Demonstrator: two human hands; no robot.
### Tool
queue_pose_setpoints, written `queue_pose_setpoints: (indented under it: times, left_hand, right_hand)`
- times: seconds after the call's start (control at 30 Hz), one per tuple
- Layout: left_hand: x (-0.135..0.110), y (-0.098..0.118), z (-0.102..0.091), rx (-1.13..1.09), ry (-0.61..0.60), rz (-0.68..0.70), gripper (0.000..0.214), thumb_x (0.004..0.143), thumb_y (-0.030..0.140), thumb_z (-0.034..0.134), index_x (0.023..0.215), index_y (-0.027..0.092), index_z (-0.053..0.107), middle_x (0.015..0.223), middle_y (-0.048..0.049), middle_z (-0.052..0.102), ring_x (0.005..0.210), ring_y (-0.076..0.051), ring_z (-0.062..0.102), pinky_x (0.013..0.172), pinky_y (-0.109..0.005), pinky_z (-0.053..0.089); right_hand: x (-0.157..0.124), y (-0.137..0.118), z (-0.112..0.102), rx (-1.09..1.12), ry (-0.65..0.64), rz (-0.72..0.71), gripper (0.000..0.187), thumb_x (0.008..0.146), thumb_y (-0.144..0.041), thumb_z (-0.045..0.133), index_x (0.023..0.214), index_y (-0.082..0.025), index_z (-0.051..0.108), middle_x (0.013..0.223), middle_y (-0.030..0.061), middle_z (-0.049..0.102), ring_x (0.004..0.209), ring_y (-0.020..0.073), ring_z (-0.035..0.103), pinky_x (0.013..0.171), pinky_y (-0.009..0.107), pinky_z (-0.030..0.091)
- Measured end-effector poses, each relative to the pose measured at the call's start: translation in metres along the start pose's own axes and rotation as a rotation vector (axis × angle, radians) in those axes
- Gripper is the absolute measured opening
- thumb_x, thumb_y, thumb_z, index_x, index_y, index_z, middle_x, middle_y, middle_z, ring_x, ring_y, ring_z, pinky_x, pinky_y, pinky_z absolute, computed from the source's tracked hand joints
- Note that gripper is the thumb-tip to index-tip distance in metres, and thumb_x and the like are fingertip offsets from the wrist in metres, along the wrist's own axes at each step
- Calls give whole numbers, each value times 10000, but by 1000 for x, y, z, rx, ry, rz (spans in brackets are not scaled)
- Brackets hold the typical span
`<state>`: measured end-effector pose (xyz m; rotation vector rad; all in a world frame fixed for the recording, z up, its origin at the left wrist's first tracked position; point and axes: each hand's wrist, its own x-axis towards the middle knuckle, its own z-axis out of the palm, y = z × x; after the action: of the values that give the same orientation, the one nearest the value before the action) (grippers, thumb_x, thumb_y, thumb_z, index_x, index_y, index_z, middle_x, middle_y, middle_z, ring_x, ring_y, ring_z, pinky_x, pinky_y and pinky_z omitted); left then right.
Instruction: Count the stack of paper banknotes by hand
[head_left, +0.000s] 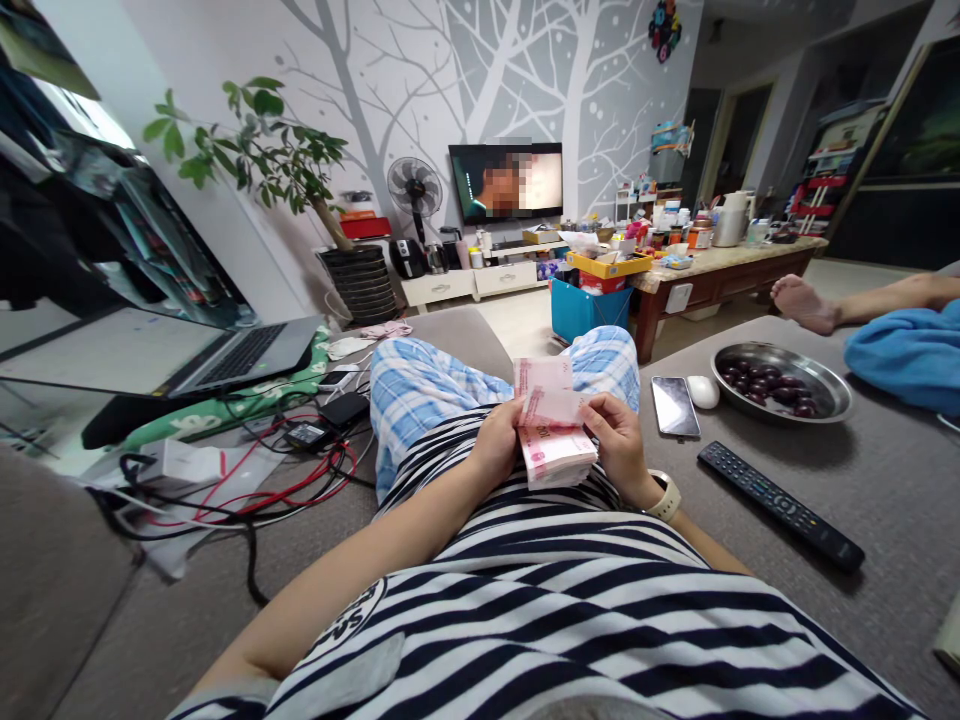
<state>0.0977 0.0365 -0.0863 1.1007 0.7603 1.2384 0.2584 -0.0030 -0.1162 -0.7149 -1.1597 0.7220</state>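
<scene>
A thick stack of pink banknotes rests on my lap, above my striped shirt and blue plaid trousers. My left hand is closed round the stack's left side, its thumb against the notes. My right hand grips the right side, fingers curled, and bends the top notes upward. A pale watch sits on my right wrist.
On the grey sofa to my right lie a phone, a white mouse, a metal bowl of dark fruit and a black remote. Another person's bare foot and a blue cloth are beyond. Left: laptop, tangled cables.
</scene>
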Motion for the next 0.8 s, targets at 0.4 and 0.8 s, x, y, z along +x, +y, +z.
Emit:
queue_pose_setpoints:
  times: [0.4,0.8]
  left_hand:
    - [1,-7,-3,-37,-25,-3,212,691,400,786,741,194,785,812,-72,803,962,-345,748,919,-421,578]
    - [3,-10,-5,-76,-40,-40,276,710,390,786,826,141,808,869,-117,821,897,-329,773,963,-458,581]
  right_hand:
    - [0,-4,1,-16,-15,-2,345,854,-516,726,713,-223,611,613,-38,504,565,124,402,544,272,365]
    - [-1,2,-1,13,-31,-30,309,923,-501,701,791,-223,671,619,-18,612,569,140,501,577,289,403]
